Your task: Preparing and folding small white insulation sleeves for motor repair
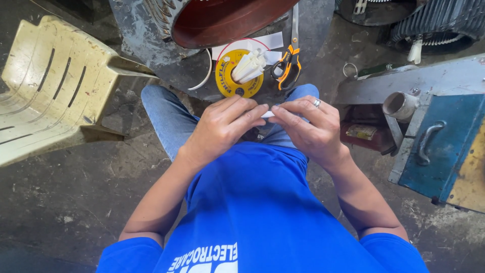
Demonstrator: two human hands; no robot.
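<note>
Both hands are meeting above the knees, wrists bent inward. The left hand [222, 126] and the right hand [308, 126] are each pinching one end of a small white strip [268, 115] between thumb and curled fingers. Scissors [287, 65] are lying just beyond.

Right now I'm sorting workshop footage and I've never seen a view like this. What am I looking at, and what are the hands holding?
This is one picture from a camera worn on a person's head, looking down at their own lap. The left hand and right hand meet over the knees and together pinch a small white strip; the fingers hide most of it. Ahead on the dark platform lie a yellow reel with white folded pieces on it, and orange-handled scissors. A cream plastic chair lies to the left, a blue metal box to the right.
</note>
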